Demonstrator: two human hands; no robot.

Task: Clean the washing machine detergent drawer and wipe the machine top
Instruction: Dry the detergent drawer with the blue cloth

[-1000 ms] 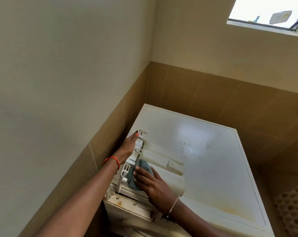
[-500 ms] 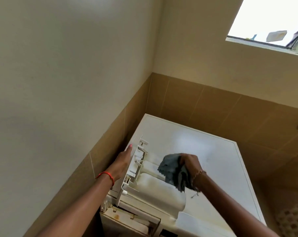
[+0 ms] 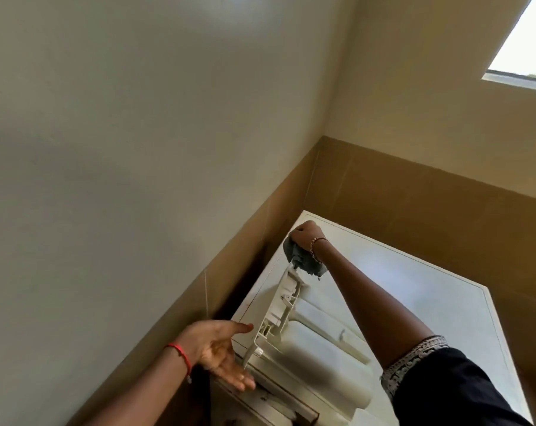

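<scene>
a pale wall (image 3: 106, 149) was seen across the left, with a band of brown tiles (image 3: 245, 256) below it running into the corner. the left hand (image 3: 217, 348) was held out from the lower left with its palm showing and a red thread bracelet (image 3: 180, 355) at the wrist. its fingers were spread straight and nothing was gripped in them. the forefinger was pointed at the near end of the detergent drawer (image 3: 315, 352) and lay just beside it; whether the drawer was touched could not be told. the off-white drawer was laid on the near left part of the machine top (image 3: 429, 302), with its ribbed frame turned up along the left and its rounded compartments to the right. beyond the drawer's far end, at the far left corner of the top, a grey cloth (image 3: 303, 261) was bunched in the right hand (image 3: 306, 233), whose fingers were curled round it. a beaded bracelet (image 3: 312, 249) was worn on that wrist, and the right arm was stretched over the drawer from a dark sleeve (image 3: 445, 388) with a patterned hem at the lower right. light was reflected on the glossy white top. a bright window (image 3: 525, 47) was set in the wall at the upper right.
</scene>
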